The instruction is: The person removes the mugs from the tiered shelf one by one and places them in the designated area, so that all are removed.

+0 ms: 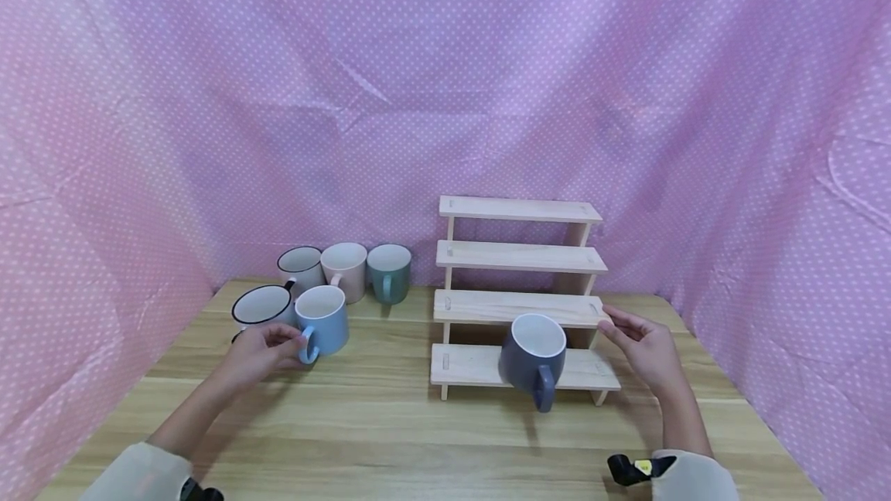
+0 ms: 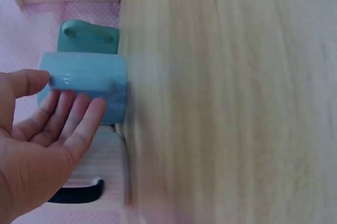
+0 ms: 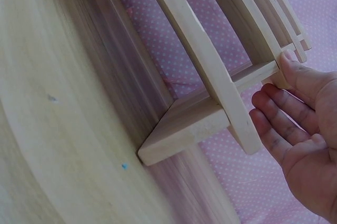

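A light blue mug (image 1: 327,328) stands upright on the table. My left hand (image 1: 263,350) is at its handle; in the left wrist view the thumb touches the handle's upper end while fairly straight fingers (image 2: 79,124) lie alongside, not through the loop. To the right is a four-tier wooden display stand (image 1: 518,306). My right hand (image 1: 646,348) pinches the right end of its second-lowest shelf, thumb and fingers at the board's edge. A dark grey mug (image 1: 518,366) sits upright on the lowest shelf, handle toward me and overhanging the front edge.
Behind and beside the blue mug stand a green mug (image 1: 398,284), a pale pink mug (image 1: 353,278) and two black-rimmed white mugs, one at the back (image 1: 306,275) and one nearer (image 1: 259,317). Polka-dot pink cloth (image 1: 445,83) encloses the wooden table (image 1: 390,439) on three sides.
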The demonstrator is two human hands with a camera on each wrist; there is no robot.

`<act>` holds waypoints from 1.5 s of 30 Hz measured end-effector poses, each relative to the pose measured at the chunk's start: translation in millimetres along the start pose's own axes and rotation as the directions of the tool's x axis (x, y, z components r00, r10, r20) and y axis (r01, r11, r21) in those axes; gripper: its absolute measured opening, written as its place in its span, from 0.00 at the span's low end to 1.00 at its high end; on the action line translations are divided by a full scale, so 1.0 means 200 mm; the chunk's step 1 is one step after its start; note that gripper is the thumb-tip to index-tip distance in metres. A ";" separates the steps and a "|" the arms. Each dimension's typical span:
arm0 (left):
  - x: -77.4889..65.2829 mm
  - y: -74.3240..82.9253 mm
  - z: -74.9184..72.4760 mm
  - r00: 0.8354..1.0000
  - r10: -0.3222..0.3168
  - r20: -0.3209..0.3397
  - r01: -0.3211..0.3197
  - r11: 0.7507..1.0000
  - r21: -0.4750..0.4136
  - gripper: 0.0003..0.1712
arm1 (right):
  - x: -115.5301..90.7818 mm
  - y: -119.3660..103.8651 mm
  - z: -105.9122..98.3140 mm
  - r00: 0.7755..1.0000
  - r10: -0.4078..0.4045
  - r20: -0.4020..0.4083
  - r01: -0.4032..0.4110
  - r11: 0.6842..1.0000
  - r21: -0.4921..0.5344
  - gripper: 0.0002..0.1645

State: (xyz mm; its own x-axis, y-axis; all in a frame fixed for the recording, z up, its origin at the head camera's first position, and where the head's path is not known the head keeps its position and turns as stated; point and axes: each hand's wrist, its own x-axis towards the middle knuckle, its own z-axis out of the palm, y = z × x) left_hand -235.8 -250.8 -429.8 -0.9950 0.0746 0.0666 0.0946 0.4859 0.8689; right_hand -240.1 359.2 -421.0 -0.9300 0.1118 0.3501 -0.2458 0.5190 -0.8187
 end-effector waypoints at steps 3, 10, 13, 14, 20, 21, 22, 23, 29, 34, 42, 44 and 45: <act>-0.01 0.03 0.00 0.993 0.096 -0.074 -0.083 0.983 0.163 0.10 | 0.00 0.00 0.00 1.000 -0.003 -0.003 0.003 1.000 0.003 0.29; -0.01 0.15 -0.02 0.951 0.267 -0.153 -0.207 0.923 0.325 0.04 | 0.00 0.01 0.00 1.000 -0.007 -0.001 0.007 1.000 0.021 0.29; -0.01 0.21 -0.02 0.943 0.296 -0.155 -0.230 0.911 0.341 0.04 | 0.00 0.01 0.00 1.000 -0.010 0.000 0.010 0.999 0.033 0.29; -0.01 0.23 -0.02 0.942 0.300 -0.153 -0.234 0.910 0.342 0.05 | 0.00 0.01 0.00 1.000 -0.011 0.000 0.011 0.999 0.036 0.29; 0.01 0.30 0.00 0.952 0.275 -0.137 -0.218 0.920 0.327 0.07 | 0.00 0.00 0.00 1.000 -0.005 0.003 0.005 1.000 0.020 0.29; 0.01 0.30 0.00 0.953 0.273 -0.134 -0.219 0.921 0.323 0.07 | 0.00 0.00 0.00 1.000 -0.005 0.003 0.004 1.000 0.017 0.29; 0.01 0.31 0.01 0.954 0.272 -0.130 -0.219 0.922 0.321 0.07 | 0.00 0.00 0.00 1.000 -0.004 0.005 0.004 1.000 0.014 0.29; 0.02 0.31 0.02 0.954 0.272 -0.126 -0.221 0.923 0.316 0.07 | 0.00 0.00 0.00 1.000 -0.005 0.005 0.005 1.000 0.010 0.29; 0.04 0.34 0.09 0.961 0.256 -0.103 -0.216 0.931 0.295 0.06 | 0.00 0.00 0.00 1.000 -0.011 0.007 0.011 1.000 0.006 0.28; 0.06 0.37 0.17 0.959 0.279 -0.057 -0.257 0.935 0.245 0.06 | 0.00 -0.01 0.00 1.000 -0.012 0.001 0.012 1.000 0.007 0.28; 0.10 0.44 0.32 0.946 0.325 0.019 -0.322 0.926 0.198 0.04 | -0.01 -0.02 0.00 1.000 -0.007 0.006 0.007 1.000 -0.007 0.29; 0.10 0.45 0.36 0.940 0.341 0.036 -0.341 0.923 0.178 0.04 | -0.01 -0.02 0.00 1.000 -0.004 0.006 0.004 1.000 -0.008 0.29; 0.11 0.46 0.38 0.936 0.348 0.044 -0.350 0.921 0.170 0.03 | -0.01 -0.02 0.00 1.000 -0.003 0.006 0.003 1.000 -0.008 0.29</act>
State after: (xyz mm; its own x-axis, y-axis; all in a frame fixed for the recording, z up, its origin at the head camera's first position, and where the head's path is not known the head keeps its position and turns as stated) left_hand -245.9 -137.8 -385.8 -0.8974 0.2774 0.3432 0.4413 0.5691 0.6938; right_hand -237.7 357.4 -418.6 -0.9309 0.1053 0.3498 -0.2464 0.5258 -0.8141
